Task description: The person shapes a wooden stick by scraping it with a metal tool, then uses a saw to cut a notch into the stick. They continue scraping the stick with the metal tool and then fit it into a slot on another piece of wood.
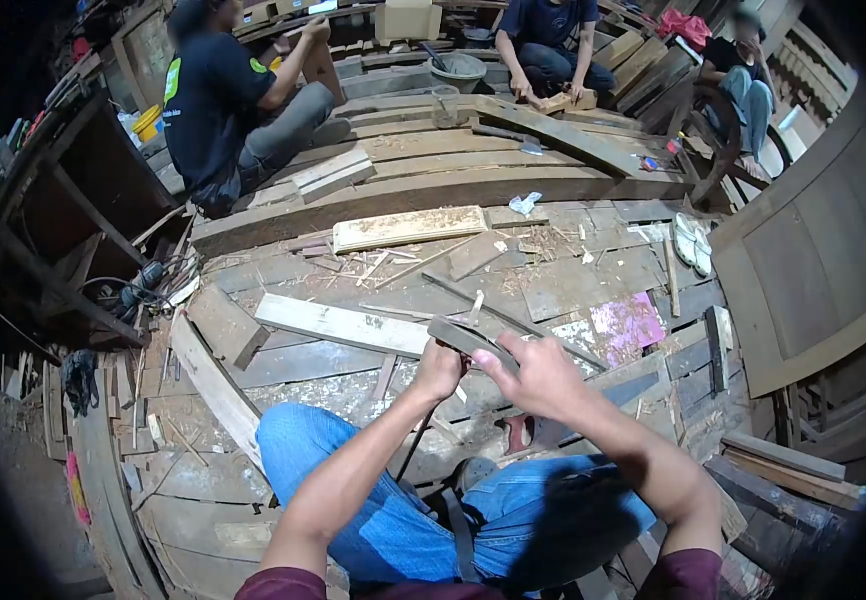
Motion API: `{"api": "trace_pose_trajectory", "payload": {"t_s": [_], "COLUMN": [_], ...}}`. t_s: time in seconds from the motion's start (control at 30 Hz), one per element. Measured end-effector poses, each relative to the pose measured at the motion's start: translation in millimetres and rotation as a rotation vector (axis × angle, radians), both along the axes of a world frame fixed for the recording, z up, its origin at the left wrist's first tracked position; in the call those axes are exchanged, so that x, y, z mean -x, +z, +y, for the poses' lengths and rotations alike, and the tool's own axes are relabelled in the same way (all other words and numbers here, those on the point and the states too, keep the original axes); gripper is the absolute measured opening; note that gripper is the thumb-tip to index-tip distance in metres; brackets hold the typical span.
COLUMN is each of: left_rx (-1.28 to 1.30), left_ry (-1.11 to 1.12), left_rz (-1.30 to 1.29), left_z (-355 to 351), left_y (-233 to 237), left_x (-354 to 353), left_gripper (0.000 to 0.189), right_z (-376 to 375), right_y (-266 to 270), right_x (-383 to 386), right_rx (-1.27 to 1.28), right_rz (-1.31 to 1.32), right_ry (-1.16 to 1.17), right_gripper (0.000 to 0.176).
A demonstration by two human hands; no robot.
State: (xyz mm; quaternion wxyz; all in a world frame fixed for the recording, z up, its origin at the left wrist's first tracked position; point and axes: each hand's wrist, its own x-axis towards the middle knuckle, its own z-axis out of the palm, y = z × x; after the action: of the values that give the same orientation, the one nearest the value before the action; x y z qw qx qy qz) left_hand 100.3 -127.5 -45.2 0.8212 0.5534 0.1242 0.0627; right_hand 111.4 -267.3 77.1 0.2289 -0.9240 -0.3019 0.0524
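Two hands (483, 370) together, forearms angled inward

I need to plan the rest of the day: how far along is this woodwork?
Some shaping looks done: the shorter pale board has a bevelled edge, with shavings nearby. In hand is a narrow dark piece, held by the left hand and right hand. The plain pale plank may be left to work; I cannot tell how much remains.
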Motion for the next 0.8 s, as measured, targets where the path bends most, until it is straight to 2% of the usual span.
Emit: {"api": "trace_pose_trajectory", "payload": {"t_s": [0.07,0.17,0.27,0.3,0.4,0.53,0.57,0.67,0.7,0.8], "left_rx": [0.033,0.123,0.001,-0.018,0.023,-0.031,-0.026,0.027,0.036,-0.211], "left_ry": [-0.289,-0.305,-0.201,-0.200,-0.322,-0.027,-0.048,-0.247,-0.284,-0.205], "left_rz": [-0.008,0.004,0.077,0.010,0.055,0.011,0.015,0.044,0.039,-0.061], "left_z": [22.8,18.8,11.1,11.2,22.6,-0.8,1.9,15.9,17.6,14.3], "left_y": [-18.3,-1.1,11.6,9.9,4.1,10.7,13.4,4.9,1.4,-2.3], "left_x": [-0.9,4.3,9.9,7.8,3.7,2.5,2.5,3.5,3.2,6.0], "left_gripper": [0.039,0.033,0.034,0.034,0.032,0.048,0.048,0.045,0.046,0.042], "right_z": [-0.4,-1.0,-1.9,-0.7,-0.6,1.2,1.2,-1.0,0.5,3.7], "right_y": [6.4,18.1,3.5,3.3,15.6,4.7,5.3,9.2,13.7,10.4], "right_x": [-9.4,-11.7,-2.0,-2.0,-12.1,1.8,-0.3,-15.5,-12.5,1.9], "right_rx": [-0.048,-0.075,-0.035,-0.076,-0.133,0.000,0.014,-0.159,-0.138,0.053], "right_rz": [0.065,0.052,-0.019,-0.054,0.021,-0.024,-0.040,-0.025,-0.043,0.029], "right_ry": [-0.079,-0.148,-0.014,-0.014,-0.079,0.001,0.018,-0.107,-0.142,-0.054], "right_gripper": [0.044,0.045,0.043,0.041,0.043,0.040,0.040,0.043,0.045,0.050]}}
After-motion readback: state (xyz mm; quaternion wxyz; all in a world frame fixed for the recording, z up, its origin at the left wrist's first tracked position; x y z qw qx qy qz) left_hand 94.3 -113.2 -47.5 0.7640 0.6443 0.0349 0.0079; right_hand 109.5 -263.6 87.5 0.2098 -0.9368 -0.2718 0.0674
